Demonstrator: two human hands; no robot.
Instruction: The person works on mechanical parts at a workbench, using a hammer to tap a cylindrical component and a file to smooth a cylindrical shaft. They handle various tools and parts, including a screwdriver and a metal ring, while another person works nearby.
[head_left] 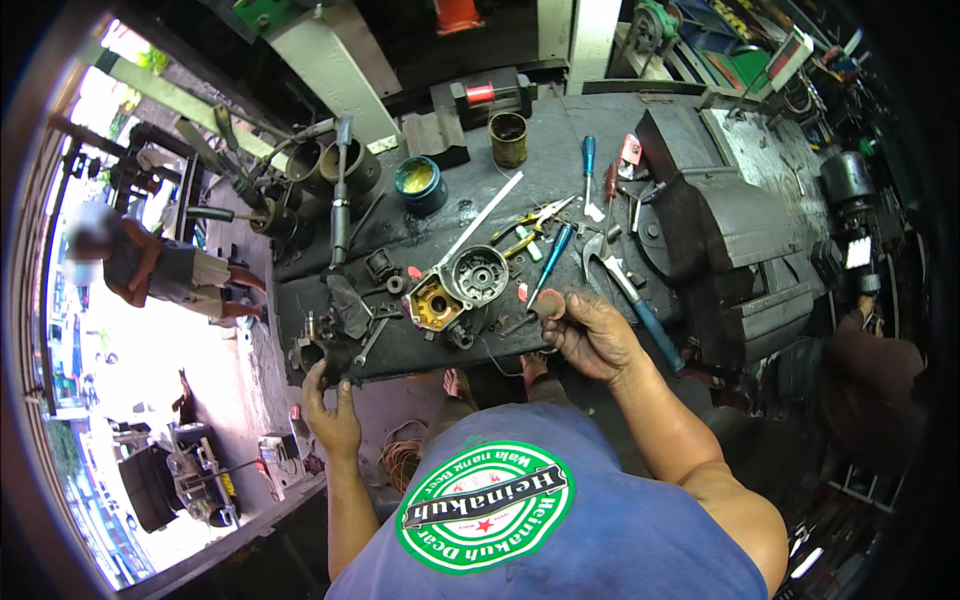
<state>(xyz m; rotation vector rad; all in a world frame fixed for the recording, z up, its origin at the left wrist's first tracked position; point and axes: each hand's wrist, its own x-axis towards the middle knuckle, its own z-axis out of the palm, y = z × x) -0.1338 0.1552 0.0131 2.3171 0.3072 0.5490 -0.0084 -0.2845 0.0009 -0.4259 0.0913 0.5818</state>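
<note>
Blue cloth makes up my shirt (650, 535), its back bearing a round green-and-white print (486, 508) with lettering, a black band and a small red star. A red-and-white packet (629, 150) lies across the bench (560, 165); its writing is too small to read.

The blue tub (428, 201) holds yellowish grease (414, 181). Beside it stands a yellowish can (509, 154), dark inside.

My right hand (590, 335) pinches a round part (548, 304) with a reddish face, above the bench's near edge, right of the two-chambered housing (462, 299). My left hand (335, 415) has fingers and thumb at a dark cylinder (322, 358) by the bench's left corner; whether they grip it, I cannot tell.
</note>
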